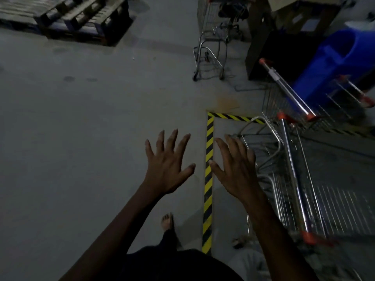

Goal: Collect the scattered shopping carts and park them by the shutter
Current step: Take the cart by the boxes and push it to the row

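My left hand (167,167) and my right hand (236,169) are stretched out in front of me with fingers spread, holding nothing. Wire shopping carts with orange handle ends stand at the right: the nearest cart (296,191) is just right of my right hand, its handle bar running toward me, and a second cart (288,92) sits behind it. Neither hand touches a cart. A third cart (211,37) stands apart at the top centre, with a dark object in its basket. No shutter is in view.
Yellow-black hazard tape (209,175) marks a corner on the grey floor between my hands. Wooden pallets (81,19) lie at the top left. A blue bin (334,63) and a dark box (272,55) stand at the right. My bare foot (167,222) is below.
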{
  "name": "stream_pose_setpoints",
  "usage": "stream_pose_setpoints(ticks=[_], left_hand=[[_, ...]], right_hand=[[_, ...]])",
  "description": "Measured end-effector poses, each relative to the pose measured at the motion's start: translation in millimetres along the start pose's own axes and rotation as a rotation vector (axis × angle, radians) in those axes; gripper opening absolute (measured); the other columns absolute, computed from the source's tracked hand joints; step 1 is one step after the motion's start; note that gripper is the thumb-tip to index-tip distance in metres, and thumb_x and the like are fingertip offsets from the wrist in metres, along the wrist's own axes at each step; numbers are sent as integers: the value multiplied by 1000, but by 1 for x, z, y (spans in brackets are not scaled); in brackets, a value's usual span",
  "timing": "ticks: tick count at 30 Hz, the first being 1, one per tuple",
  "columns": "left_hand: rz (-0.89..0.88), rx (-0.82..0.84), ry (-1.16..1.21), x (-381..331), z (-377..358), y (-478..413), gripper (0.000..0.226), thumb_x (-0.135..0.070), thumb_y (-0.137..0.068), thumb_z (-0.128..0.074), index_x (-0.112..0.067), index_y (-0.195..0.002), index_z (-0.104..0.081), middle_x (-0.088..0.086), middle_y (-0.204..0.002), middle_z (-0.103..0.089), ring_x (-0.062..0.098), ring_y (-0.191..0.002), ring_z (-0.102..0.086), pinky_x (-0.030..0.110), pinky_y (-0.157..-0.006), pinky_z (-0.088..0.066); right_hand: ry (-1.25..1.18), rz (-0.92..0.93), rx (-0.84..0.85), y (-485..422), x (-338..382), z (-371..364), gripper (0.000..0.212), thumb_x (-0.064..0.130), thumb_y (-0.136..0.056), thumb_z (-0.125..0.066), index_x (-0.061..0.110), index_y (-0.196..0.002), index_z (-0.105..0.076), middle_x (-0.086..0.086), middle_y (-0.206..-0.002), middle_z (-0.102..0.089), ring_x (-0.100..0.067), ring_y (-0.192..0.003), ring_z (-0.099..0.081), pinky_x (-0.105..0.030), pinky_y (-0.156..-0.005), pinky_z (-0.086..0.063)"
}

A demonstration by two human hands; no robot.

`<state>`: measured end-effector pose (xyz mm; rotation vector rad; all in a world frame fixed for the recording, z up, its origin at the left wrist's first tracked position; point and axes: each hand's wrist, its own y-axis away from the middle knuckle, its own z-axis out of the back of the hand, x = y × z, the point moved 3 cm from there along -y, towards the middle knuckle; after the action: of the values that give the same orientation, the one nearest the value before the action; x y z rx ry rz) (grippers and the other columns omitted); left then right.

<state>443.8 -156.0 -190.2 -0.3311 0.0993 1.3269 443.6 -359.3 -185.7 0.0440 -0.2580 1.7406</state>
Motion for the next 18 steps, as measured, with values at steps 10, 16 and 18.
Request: stream_pose_setpoints(ticks=[10, 16, 18], left_hand=[[-141, 50, -171, 34, -28, -235, 86, -77, -83, -21, -31, -154, -8, 11, -162, -1, 42, -146, 9, 72, -105, 3], [-151, 89, -217, 35, -74, -380, 87, -77, -82, -21, -31, -154, -9, 11, -162, -2, 42, -146, 7, 73, -103, 1], [-118, 115, -232, 37, -85, -433, 88, -77, -81, -24, -30, -154, -8, 11, -162, -1, 43, -146, 7, 74, -103, 1]], right_hand=[[142, -56, 19, -202, -49, -22, 78, 64, -89, -28, 25, -154, -13, -13, -162, -4, -40, -147, -1, -70, -107, -3], [65, -108, 64, -337, -119, -55, 77, 66, -89, -23, 27, -154, -10, -11, -162, -2, -39, -147, 0, -72, -108, -5], [39, -107, 91, -392, -144, -61, 78, 67, -88, -20, 28, -154, -6, -8, -162, 2, -38, -147, 2, -71, -108, -6]])
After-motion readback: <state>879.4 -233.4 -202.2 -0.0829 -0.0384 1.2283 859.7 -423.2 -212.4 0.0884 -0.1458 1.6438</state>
